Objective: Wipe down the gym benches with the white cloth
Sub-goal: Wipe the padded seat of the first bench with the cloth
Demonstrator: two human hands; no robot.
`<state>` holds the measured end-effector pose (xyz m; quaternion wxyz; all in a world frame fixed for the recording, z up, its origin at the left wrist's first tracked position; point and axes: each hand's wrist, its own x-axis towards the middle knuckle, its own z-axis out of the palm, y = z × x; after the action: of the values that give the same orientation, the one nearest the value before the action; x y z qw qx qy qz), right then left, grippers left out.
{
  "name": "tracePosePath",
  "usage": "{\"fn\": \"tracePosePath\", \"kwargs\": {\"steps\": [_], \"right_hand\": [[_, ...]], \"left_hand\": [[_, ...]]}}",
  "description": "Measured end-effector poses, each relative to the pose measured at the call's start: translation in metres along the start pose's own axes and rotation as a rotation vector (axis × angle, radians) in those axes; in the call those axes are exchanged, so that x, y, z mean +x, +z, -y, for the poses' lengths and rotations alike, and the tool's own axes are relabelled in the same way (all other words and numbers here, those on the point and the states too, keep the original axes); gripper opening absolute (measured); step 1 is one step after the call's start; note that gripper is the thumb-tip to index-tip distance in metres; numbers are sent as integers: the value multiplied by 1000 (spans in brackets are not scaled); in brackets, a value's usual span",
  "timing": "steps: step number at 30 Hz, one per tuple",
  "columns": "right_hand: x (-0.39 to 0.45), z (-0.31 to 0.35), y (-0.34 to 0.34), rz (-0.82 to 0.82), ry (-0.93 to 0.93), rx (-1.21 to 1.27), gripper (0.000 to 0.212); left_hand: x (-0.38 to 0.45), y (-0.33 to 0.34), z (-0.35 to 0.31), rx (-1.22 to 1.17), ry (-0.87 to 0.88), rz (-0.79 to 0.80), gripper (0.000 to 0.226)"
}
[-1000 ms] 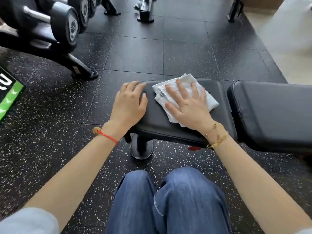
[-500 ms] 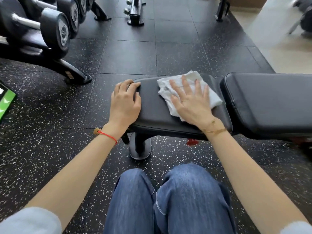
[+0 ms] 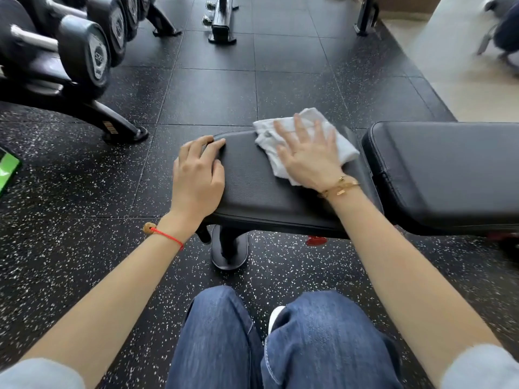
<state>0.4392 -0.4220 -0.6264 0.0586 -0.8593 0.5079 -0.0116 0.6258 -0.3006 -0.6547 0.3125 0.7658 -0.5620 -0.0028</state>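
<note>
White cloth crumpled on far right corner of desk seat pad, pinned under flat, spread right hand. Left hand resting on pad's left end, fingers loosely bent. Soft, light, likely bunches; press flat at centre.

Black speckled rubber floor; dumbbell rack at left, daylit.
</note>
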Motion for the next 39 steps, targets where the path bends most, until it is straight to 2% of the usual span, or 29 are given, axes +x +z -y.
{"fn": "tracePosePath", "kwargs": {"steps": [4,6,8,11,14,18,21,23,25,27,29,32,35,39], "right_hand": [[-57,11,11,-57,-202,-31,54],[-84,-7,12,-65,-213,-5,55],[-85,-33,9,-63,-133,3,57],[-42,-57,-2,-45,45,-8,64],[0,-36,-7,-23,107,-28,53],[-23,14,8,-32,-142,-4,52],[-64,7,10,-38,-264,2,56],[-75,-13,8,-43,-237,6,55],[-63,-29,5,-38,-127,12,54],[-36,-25,1,-31,-20,11,52],[-8,0,1,-24,5,17,51],[12,63,10,22,-151,16,52],[-3,109,18,29,-347,-13,53],[-42,84,17,11,-451,-10,53]], "left_hand": [[0,0,0,-20,-1,1,48],[0,0,1,-27,-2,-1,48],[0,1,1,-31,-5,-3,48],[-1,1,1,-26,-7,-1,47],[-1,1,1,-31,-14,-7,45],[-2,-1,0,-56,-23,-16,45],[-2,-4,-2,-60,-11,4,45],[-1,-6,-3,-60,-8,28,46],[-1,-9,-3,-86,-13,43,46],[-2,-12,-3,-107,-6,42,47],[-6,-17,-2,-121,-15,18,47],[-13,-27,4,-130,-59,-45,45],[-23,-35,13,-129,-98,-62,45],[-32,-41,21,-109,-89,-40,44]]}}
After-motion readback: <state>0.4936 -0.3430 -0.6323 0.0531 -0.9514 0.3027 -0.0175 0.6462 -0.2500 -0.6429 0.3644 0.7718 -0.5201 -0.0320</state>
